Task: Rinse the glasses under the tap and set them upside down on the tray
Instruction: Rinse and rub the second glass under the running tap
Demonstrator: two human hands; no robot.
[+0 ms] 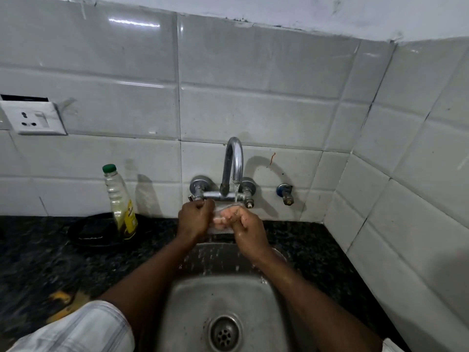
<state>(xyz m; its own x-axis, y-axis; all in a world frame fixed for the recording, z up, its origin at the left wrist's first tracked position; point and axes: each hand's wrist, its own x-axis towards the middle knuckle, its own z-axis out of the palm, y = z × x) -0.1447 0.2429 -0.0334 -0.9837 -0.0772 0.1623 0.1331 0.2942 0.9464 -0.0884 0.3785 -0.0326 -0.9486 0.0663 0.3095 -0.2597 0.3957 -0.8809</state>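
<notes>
Left of the grip, a ribbed plastic oil bottle (121,203) stands on the speckled black granite counter (38,255). Just above, a curved chrome tap (234,162) runs water onto the clear glass (220,219). The left hand (194,219) wraps round it, and the right hand (248,231) curls its fingers against it. Below is a steel sink (193,308), behind are glossy white tiles (253,115).

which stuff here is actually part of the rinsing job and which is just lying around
In use: glass, left hand, right hand, running tap, sink.

Lying about: green-capped bottle, dark pan, wall socket, side valve.
</notes>
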